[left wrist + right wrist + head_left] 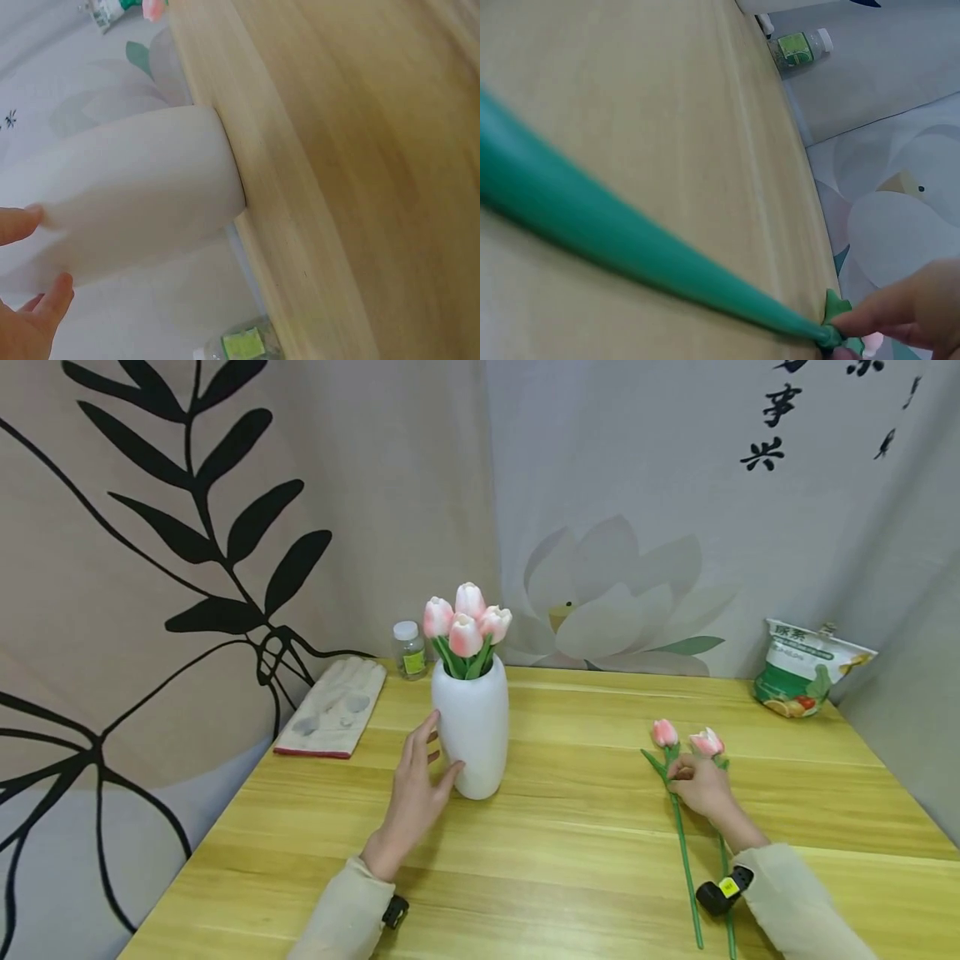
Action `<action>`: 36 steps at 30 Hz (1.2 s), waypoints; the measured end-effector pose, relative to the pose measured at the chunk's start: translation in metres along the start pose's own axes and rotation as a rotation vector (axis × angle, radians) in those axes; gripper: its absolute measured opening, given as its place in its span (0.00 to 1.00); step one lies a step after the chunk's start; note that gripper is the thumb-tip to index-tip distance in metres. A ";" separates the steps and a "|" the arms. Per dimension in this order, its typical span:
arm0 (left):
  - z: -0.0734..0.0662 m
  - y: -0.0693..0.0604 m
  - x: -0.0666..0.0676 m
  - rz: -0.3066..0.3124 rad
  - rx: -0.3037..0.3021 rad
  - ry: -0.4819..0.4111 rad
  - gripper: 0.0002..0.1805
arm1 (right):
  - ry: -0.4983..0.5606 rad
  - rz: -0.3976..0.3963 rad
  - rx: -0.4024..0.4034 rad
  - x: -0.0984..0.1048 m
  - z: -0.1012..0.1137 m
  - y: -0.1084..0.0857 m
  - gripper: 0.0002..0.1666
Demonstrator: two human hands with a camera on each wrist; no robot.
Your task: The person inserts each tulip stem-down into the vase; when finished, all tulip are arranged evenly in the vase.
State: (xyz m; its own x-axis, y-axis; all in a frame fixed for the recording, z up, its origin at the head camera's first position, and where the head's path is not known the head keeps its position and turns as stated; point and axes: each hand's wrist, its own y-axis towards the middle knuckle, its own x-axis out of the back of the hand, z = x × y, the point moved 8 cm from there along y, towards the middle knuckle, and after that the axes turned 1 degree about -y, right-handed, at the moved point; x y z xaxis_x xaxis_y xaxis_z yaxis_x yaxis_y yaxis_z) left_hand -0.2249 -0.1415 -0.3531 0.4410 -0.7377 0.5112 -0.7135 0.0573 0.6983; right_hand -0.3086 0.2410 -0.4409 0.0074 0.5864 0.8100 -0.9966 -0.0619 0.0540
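A white vase [471, 731] stands upright on the table with several pink and white tulips [466, 635] in it. My left hand [416, 785] touches the vase's left side with fingertips and thumb; in the left wrist view the fingers of that hand [34, 315] lie against the vase [142, 180]. Farther right, two tulips with long green stems lie on the table. My right hand [701, 785] pinches the left one [682, 835] just below its bloom. In the right wrist view thumb and finger [900, 311] hold the green stem [630, 232]. The other tulip [707, 742] passes partly beneath that hand.
Behind the vase is a small lidded jar [410, 652]. A folded pale cloth [332, 708] lies at the back left of the wooden table [570, 860]. A green and white packet [806, 670] stands at the back right corner. Printed curtains hang behind.
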 end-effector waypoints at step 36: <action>0.002 0.001 -0.003 0.014 0.023 -0.003 0.44 | 0.315 -0.374 0.119 0.067 0.110 0.005 0.16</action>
State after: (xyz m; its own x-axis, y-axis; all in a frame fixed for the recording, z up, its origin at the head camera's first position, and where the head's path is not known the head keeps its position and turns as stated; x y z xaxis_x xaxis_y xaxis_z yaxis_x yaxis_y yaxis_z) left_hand -0.2281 -0.1404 -0.3549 0.4296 -0.7388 0.5193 -0.7317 0.0523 0.6797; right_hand -0.3042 0.1911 -0.3226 0.3187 0.8004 0.5077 -0.9141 0.1179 0.3879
